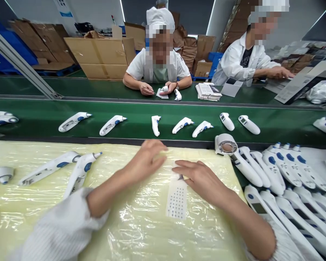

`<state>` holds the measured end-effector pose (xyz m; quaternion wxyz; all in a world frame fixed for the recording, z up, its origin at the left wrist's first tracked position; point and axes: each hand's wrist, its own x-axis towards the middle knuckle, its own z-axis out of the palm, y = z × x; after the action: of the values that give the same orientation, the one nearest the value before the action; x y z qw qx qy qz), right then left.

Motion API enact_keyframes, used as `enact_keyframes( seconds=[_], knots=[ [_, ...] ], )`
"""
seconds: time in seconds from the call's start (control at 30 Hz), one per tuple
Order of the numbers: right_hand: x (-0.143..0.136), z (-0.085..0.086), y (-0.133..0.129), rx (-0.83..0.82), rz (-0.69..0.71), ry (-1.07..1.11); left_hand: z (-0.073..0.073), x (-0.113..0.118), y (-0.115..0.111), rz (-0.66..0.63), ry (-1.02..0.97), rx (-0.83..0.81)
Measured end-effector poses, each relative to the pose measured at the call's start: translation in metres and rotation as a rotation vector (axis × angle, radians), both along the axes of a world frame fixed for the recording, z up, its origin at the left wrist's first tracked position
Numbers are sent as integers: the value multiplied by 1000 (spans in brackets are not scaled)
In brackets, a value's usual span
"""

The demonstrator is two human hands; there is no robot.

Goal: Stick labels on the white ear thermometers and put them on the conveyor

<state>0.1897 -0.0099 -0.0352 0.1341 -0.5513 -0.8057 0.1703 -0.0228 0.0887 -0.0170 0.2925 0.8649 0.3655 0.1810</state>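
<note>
white sleeves (59, 221) are seen nearest, over a yellow plastic-wrapped mat (141, 232). the left hand (142, 159) is held near the mat's far edge, blurred, thumb and fingers parted. the right hand (201, 177) is held at the far end of a dotted sheet (176, 199), which is laid right of centre; whether it is pinched cannot be told. white handheld devices (81, 172) are set left, right and along the far green belt (138, 123).
</note>
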Motion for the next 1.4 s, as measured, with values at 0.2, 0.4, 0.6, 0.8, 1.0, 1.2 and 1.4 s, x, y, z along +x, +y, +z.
enact_keyframes(
  seconds=[0.2,0.4,0.6,0.8,1.0,1.2,1.4],
  knots=[
    [0,-4,-6,7,-147,48,-31,-9,-66,-243,180,89],
    [2,7,-30,-13,-191,18,-41,-5,-72,-205,311,171],
    [-6,2,-36,-72,-222,25,-39,-3,-77,-194,372,204],
    [-12,-5,-33,-37,-229,25,-47,-4,-81,-188,369,285],
    [-13,-7,-33,-23,-240,38,-48,-3,-83,-188,369,313],
    [-15,-9,-34,-16,-253,51,-46,-2,-84,-198,379,317],
    [-16,-13,-31,-19,-284,91,-46,-2,-84,-192,373,313]
  ],
)
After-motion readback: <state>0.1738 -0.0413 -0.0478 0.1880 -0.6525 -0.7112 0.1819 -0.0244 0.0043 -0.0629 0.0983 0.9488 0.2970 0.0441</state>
